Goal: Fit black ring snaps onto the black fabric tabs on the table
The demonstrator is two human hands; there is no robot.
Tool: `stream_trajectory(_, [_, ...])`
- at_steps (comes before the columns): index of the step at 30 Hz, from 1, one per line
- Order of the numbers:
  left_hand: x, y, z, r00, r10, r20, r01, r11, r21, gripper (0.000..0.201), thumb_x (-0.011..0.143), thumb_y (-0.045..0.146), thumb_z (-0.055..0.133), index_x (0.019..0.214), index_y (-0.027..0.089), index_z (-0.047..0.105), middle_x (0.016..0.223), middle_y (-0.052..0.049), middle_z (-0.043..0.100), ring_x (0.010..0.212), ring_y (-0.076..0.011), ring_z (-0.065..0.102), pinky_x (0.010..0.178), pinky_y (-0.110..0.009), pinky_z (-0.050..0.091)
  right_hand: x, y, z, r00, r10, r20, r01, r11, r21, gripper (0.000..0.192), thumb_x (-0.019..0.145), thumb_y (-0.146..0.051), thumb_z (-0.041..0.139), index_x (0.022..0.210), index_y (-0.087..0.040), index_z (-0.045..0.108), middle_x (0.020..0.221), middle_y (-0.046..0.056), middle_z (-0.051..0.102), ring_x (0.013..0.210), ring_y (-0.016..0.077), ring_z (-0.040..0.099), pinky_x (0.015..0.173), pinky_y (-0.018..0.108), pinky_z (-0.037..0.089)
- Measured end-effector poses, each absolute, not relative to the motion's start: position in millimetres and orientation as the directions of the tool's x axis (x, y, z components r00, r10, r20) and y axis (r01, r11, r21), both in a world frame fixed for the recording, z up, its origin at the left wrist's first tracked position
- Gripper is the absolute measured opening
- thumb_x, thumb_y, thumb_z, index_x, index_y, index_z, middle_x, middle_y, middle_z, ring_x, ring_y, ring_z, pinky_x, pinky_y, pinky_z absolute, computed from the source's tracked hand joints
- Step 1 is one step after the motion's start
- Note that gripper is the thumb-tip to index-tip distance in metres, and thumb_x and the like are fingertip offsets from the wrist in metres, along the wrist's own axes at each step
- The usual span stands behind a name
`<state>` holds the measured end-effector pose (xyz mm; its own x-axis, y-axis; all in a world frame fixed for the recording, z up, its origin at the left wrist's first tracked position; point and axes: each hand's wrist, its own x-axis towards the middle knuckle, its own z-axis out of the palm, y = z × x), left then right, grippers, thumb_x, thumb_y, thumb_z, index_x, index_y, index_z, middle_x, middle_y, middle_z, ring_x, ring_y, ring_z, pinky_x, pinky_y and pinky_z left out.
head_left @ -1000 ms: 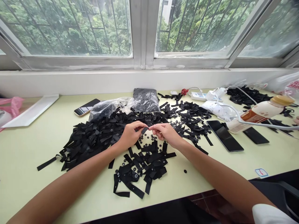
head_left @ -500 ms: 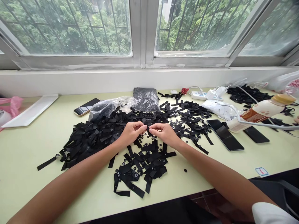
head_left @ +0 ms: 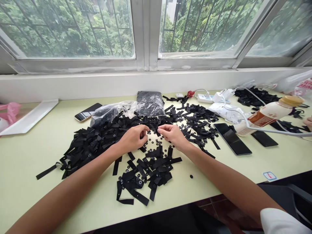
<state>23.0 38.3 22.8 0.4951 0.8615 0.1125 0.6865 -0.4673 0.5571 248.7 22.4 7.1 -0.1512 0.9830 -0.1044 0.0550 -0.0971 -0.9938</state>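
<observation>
My left hand (head_left: 133, 138) and right hand (head_left: 172, 134) both pinch one black strap (head_left: 157, 131); I'd keep it taut above the tabletop (head_left: 36, 143).

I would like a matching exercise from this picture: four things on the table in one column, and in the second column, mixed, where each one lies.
Things:
1. bottle
2. white tray
3. power strip
4. black strap piece

Places:
A. at the far left of the table, near a pink bag
B. between the fingertips of the left hand and the right hand
C. lying on its side at the right, cap toward the edge
D. at the back, near the window wall, with chargers plugged in

Pairs: 1-C, 2-A, 3-D, 4-B
</observation>
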Motion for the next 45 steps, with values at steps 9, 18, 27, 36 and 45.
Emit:
stream_trajectory(9, [20.2,35.1,40.9,0.605,0.793,-0.078,0.735,-0.518,0.437,0.027,0.092,0.038,0.051,0.093,0.024,0.073,0.098,-0.002,0.066,0.080,-0.0097,0.059,0.070,-0.022,0.041,251.4,23.3,4.2,-0.143,0.984,-0.105,0.061,-0.097,-0.993,0.040,0.078,-0.048,0.078,0.097,-0.014,0.074,0.071,0.000,0.054,0.055,0.0074,0.036,0.050,0.024,0.031])
stream_trajectory(18, [29.9,30.0,22.8,0.630,0.776,0.027,0.700,-0.583,0.412,0.037,0.097,0.041,0.043,0.111,0.026,0.073,0.107,-0.006,0.066,0.093,-0.0135,0.062,0.080,-0.025,0.048,251.3,21.7,5.3,-0.161,0.983,-0.092,0.097,-0.076,-0.992,0.040,0.079,-0.049,0.076,0.098,-0.014,0.074,0.070,0.000,0.055,0.054,0.0074,0.036,0.049,0.024,0.031])
stream_trajectory(27, [28.6,28.4,30.5,0.614,0.789,-0.007,0.745,-0.577,0.333,0.039,0.096,0.025,0.037,0.098,0.019,0.075,0.098,-0.008,0.067,0.088,-0.0147,0.062,0.076,-0.026,0.048,251.0,21.1,3.7,-0.188,0.979,-0.077,0.154,-0.048,-0.987,0.041,0.080,-0.050,0.075,0.099,-0.014,0.075,0.068,0.001,0.057,0.053,0.0082,0.038,0.048,0.023,0.032])
stream_trajectory(36, [29.7,25.4,26.2,0.699,0.711,0.073,0.642,-0.669,0.375,0.039,0.098,0.044,0.041,0.122,0.023,0.065,0.117,-0.008,0.062,0.107,-0.0171,0.059,0.089,-0.028,0.049,251.8,21.1,5.7,-0.194,0.980,-0.047,0.157,-0.016,-0.987,0.037,0.082,-0.049,0.074,0.097,-0.015,0.076,0.069,0.001,0.058,0.052,0.0079,0.038,0.048,0.023,0.032])
stream_trajectory(45, [36.3,22.6,24.8,0.764,0.645,0.032,0.599,-0.726,0.338,0.039,0.101,0.031,0.035,0.099,0.021,0.073,0.101,-0.006,0.067,0.093,-0.0127,0.059,0.080,-0.024,0.043,251.0,21.7,3.5,-0.185,0.982,-0.043,0.194,-0.007,-0.981,0.037,0.080,-0.048,0.075,0.096,-0.014,0.077,0.067,0.001,0.059,0.053,0.0088,0.040,0.050,0.024,0.033])
